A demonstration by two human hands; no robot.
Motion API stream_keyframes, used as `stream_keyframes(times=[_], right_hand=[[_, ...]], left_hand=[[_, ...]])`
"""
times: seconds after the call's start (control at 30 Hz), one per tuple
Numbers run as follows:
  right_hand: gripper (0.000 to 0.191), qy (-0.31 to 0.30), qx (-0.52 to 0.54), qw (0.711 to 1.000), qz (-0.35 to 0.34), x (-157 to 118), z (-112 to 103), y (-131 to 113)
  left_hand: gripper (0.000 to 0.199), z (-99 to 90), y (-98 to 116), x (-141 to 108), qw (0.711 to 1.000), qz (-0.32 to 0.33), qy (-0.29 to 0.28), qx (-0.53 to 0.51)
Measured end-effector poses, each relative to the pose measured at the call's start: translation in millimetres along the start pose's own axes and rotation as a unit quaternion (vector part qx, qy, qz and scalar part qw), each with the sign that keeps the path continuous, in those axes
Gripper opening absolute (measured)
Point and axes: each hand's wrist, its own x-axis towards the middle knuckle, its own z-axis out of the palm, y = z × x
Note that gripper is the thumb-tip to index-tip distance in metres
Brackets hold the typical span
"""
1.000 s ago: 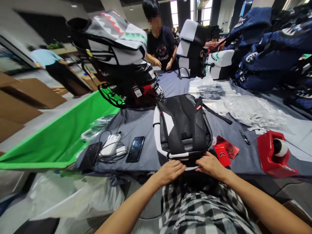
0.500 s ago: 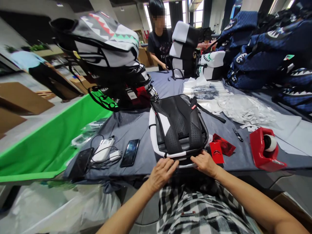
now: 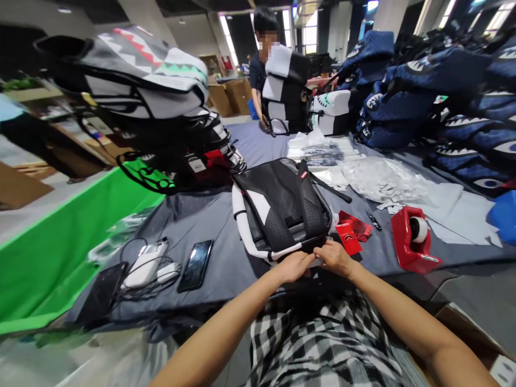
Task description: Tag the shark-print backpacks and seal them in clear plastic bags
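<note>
A black and white backpack (image 3: 282, 207) lies on the grey-blue cloth of the table, its padded back and straps facing up. Both hands are at its near edge, close together. My left hand (image 3: 296, 265) is closed on that edge, fingers pressed together. Beside it on the right, my right hand (image 3: 334, 257) pinches the same edge near the corner. What lies under the fingertips is mostly hidden. Red tags (image 3: 349, 238) rest just right of the backpack.
Left are a phone (image 3: 195, 264), a white power bank with cables (image 3: 145, 262) and stacked bags (image 3: 149, 102). Right are a red tape dispenser (image 3: 414, 239), a small knife (image 3: 374, 221), plastic bags (image 3: 382, 178) and blue backpacks (image 3: 419, 102). Across the table stands a person (image 3: 258, 75).
My left hand has moved right along the backpack's near edge, closer to my right hand. The view has turned rightward, so the table's contents appear further left.
</note>
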Motion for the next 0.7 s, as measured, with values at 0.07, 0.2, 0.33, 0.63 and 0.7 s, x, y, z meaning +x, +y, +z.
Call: stream_keyframes(times=[0.07,0.2,0.33,0.63,0.7], right_hand=[[0.029,-0.019,-0.016,1.0,0.01,1,4,-3],[0.029,-0.003,-0.032,0.999,0.019,-6,-11,-31],[0.026,0.117,-0.083,0.981,0.127,-51,-70,-63],[0.051,0.329,-0.046,0.68,0.654,-155,-198,-32],[0.054,0.318,-0.011,0.68,0.661,-154,-193,-21]], left_hand=[[0.05,3.6,-4,-3,0.999,-0.005,-0.025,-0.025],[0.04,12.9,-13,-14,0.999,0.006,-0.008,-0.044],[0.042,22.0,-25,-20,0.992,0.025,0.062,-0.103],[0.035,44.5,-31,-11,0.985,0.094,0.141,-0.037],[0.033,49.8,-32,-13,0.982,0.114,0.15,-0.004]])
